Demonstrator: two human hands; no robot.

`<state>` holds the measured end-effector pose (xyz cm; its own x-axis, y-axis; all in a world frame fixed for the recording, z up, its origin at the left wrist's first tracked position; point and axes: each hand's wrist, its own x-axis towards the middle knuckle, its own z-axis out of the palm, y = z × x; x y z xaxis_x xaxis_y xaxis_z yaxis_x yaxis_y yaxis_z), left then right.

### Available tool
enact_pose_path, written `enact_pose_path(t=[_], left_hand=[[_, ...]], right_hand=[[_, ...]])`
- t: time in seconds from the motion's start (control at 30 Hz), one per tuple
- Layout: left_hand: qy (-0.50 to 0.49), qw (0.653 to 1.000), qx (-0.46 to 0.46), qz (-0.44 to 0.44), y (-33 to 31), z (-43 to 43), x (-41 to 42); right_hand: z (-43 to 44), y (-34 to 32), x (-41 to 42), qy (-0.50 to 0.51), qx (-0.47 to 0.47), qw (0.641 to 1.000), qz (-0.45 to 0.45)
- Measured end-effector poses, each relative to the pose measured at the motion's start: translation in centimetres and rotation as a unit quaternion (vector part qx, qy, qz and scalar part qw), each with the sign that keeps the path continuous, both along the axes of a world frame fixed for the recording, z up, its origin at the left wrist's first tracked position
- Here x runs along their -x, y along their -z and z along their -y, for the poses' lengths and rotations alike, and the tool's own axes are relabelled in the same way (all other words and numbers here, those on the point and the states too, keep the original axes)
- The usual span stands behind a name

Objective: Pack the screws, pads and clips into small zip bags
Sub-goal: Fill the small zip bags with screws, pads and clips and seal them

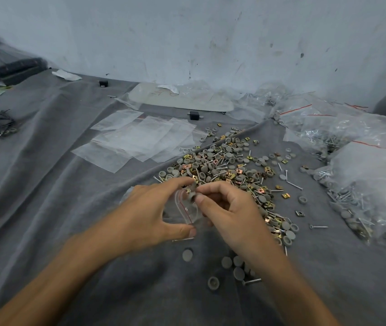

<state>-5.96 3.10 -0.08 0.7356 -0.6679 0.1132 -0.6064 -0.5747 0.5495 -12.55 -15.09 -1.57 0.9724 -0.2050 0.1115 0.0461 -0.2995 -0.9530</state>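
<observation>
Dim, flat light; blurred, warped edges

Scuffed pale wall point(210, 38), wrinkled grey cloth point(46, 184)

a wrinkled grey cloth point(58, 189) covers the surface. on it lie a heap of mixed hardware point(229, 170), flat empty zip bags point(138, 140), filled bags point(363, 165) at right, and scattered grey pads point(232, 264).

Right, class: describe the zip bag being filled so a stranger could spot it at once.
Start at the big pile of pads, screws and clips on the grey cloth. Just in front, the left hand and right hand hold one small clear zip bag, red-lined, unlike the flat empty bags behind.
</observation>
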Motion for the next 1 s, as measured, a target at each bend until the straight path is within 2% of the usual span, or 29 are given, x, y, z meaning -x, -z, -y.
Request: enact_pose_path(t=[0.17, 0.37, 0.5, 0.6, 0.67, 0.8, 0.87, 1.0], left_hand=[[0.001, 1.0, -0.003, 0.001, -0.3, 0.0, 0.0], [0.004, 1.0, -0.001, -0.003, -0.3, -0.1, -0.1], [0.003, 1.0, 0.003, -0.008, -0.3, -0.3, -0.2], [0.001, 1.0, 0.013, -0.009, -0.2, -0.7, -0.5], [0.0, 0.999, 0.036, -0.017, -0.2, -1.3, -0.8], [-0.007, 0.997, 0.07, -0.032, -0.3, -1.9, -1.2], [-0.011, 0.997, 0.069, -0.035, -0.4, -2.0, -1.2], [-0.01, 0.998, 0.058, -0.032, -0.1, -1.9, -1.4]], right_hand=[[0.3, 0.0, 0.0, 0.011, 0.012, 0.999, 0.038], [0.6, -0.6, 0.4, -0.053, -0.002, 0.994, 0.091], [1.2, -0.6, 0.3, -0.012, -0.004, 0.994, 0.105], [2.1, -0.4, 0.6, -0.021, 0.12, 0.987, 0.104], [2.4, -0.3, 0.9, -0.085, 0.216, 0.97, 0.075], [1.6, 0.0, 1.2, -0.195, 0.318, 0.928, -0.015], [1.0, 0.1, 1.2, -0.227, 0.356, 0.906, -0.031], [0.7, 0.2, 1.3, -0.242, 0.369, 0.897, -0.027]])
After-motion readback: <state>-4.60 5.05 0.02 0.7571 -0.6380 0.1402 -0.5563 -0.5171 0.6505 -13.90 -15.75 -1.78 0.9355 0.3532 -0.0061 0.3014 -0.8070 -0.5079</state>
